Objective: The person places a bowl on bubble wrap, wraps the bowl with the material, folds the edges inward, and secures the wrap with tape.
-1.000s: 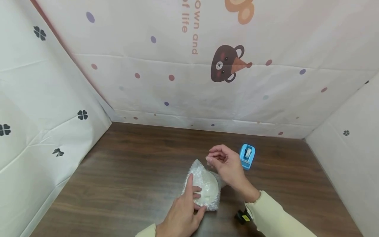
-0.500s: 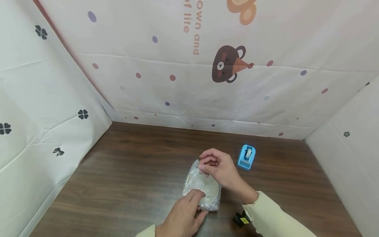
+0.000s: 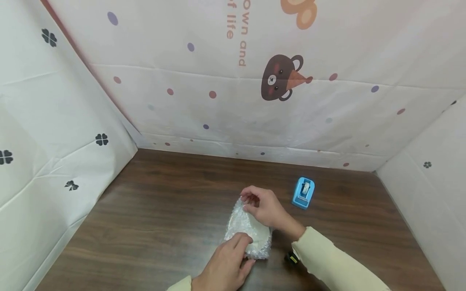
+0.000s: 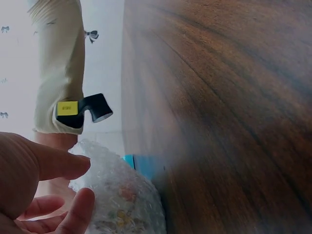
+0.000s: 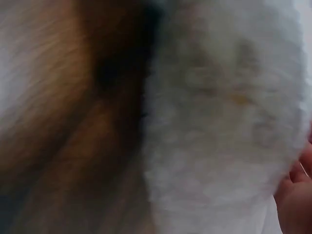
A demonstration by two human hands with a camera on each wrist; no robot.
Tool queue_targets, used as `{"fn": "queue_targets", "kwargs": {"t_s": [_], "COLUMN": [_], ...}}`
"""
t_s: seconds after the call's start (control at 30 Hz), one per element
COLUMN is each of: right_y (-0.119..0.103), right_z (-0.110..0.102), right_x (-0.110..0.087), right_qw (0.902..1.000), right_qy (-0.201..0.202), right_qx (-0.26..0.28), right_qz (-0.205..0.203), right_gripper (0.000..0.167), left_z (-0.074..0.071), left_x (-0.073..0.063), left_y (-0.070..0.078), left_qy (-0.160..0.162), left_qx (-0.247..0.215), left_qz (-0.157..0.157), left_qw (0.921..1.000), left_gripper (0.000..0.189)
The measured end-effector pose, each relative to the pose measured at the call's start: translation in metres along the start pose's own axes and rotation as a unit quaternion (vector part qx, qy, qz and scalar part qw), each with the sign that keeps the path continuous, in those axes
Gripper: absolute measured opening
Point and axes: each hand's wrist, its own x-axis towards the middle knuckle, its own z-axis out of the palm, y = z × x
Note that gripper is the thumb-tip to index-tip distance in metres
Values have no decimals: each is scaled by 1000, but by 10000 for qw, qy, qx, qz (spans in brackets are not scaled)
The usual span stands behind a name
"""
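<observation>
A round white object in clear bubble wrap [image 3: 256,229] lies on the table. Its kind is hidden by the wrap, though yellow and red marks show through the bubble wrap [image 4: 124,195] in the left wrist view. My left hand [image 3: 223,264] holds the near left side, fingers bent over the top and thumb at the near edge. At the far corner, my right hand [image 3: 265,209] touches the wrap with curled fingers, thumb and index tips a little apart. Whether anything is between those tips cannot be seen. The right wrist view is blurred, with the wrapped bundle [image 5: 224,126] filling much of it.
A blue tape dispenser [image 3: 303,192] with a small roll stands behind and right of my right hand. The brown wooden table [image 3: 164,210] is bounded by a printed cloth backdrop [image 3: 174,113] behind and at both sides. A black camera [image 3: 291,258] sits at my right cuff.
My right hand has moved left and down onto the far corner of the wrap; a small clear piece showed at its fingertips earlier. My left index finger, straight before, has bent over the bundle.
</observation>
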Motion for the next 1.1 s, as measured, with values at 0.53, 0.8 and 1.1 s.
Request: {"fn": "queue_targets", "kwargs": {"t_s": [0.53,0.8,1.1], "right_y": [4,2,10], "right_z": [7,10,13], "right_x": [-8,-8,4], "right_qw": [9755,9639,9601], "right_qy": [372,-611,-648], "right_qx": [-1983,-2472,-2404], "right_qz": [-871,-782,-1273], "right_gripper": [17,30,17], "left_z": [0,3,-2], "left_x": [2,2,5], "left_y": [-1,-2,-5], "left_qy": [-155,22,-165], "left_qx": [504,912,1031], "left_qz": [289,535,592], "left_qw": [9982,9944,9928], "left_gripper": [33,23,15]}}
